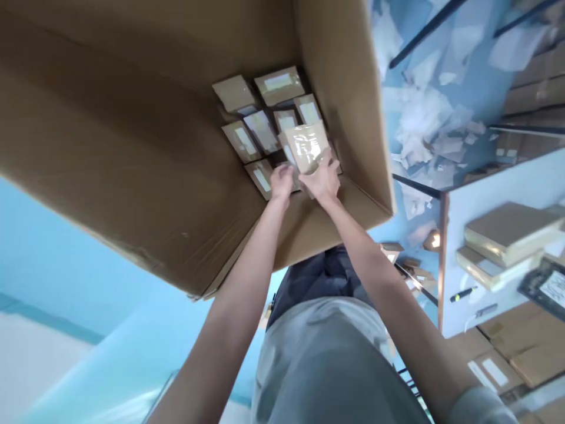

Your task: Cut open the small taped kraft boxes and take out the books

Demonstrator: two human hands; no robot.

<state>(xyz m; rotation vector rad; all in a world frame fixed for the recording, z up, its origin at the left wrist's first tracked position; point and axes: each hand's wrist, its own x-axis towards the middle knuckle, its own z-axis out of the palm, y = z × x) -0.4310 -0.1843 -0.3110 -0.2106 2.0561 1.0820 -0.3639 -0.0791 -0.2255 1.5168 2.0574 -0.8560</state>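
Deep inside a large open cardboard carton [145, 159], both my hands reach down to small boxes packed at its bottom. My right hand [324, 178] grips the near edge of a small cardboard box [305, 144] with shiny clear tape, its thumb and fingers spread around it. This box sits higher than its neighbours and is slightly tilted. At its lower left corner, my left hand [282, 181] has curled, somewhat blurred fingers; what they hold, if anything, is hidden. Several labelled small boxes lie around, among them a brown box [242, 141] and a box [279, 86] farther in.
Right of the carton stands a white table [459, 247] with stacked brown packages [512, 232] and a marker pen [463, 294]. Torn paper scraps [424, 129] litter the blue floor [395, 97]. More cardboard boxes [494, 368] stand at the lower right.
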